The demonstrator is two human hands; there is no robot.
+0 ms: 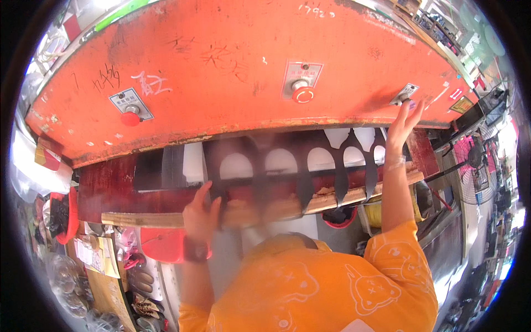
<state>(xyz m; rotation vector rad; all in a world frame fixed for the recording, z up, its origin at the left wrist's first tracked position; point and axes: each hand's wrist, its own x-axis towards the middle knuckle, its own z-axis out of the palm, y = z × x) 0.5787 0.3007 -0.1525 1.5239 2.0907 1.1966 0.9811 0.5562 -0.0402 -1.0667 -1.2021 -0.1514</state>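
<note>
A wide orange press machine (232, 83) stands in front of me. My right hand (405, 124) reaches up to a push button (408, 103) at the machine's right end; its fingers are stretched out and touch or nearly touch it. A black sheet (260, 146) with a row of rounded cut-out holes lies below the machine's lower edge, its strips hanging over the front. My left hand (200, 218) is by the sheet's left front edge, thumb and fingers apart. Whether it touches the sheet, I cannot tell.
Red mushroom buttons sit at the machine's middle (303, 93) and left (130, 117). Under the sheet lies a dark red board (105, 191) with a wooden strip (144, 219) in front. A red stool (160, 243) and shoes (142, 281) are lower left, a fan (473, 174) at right.
</note>
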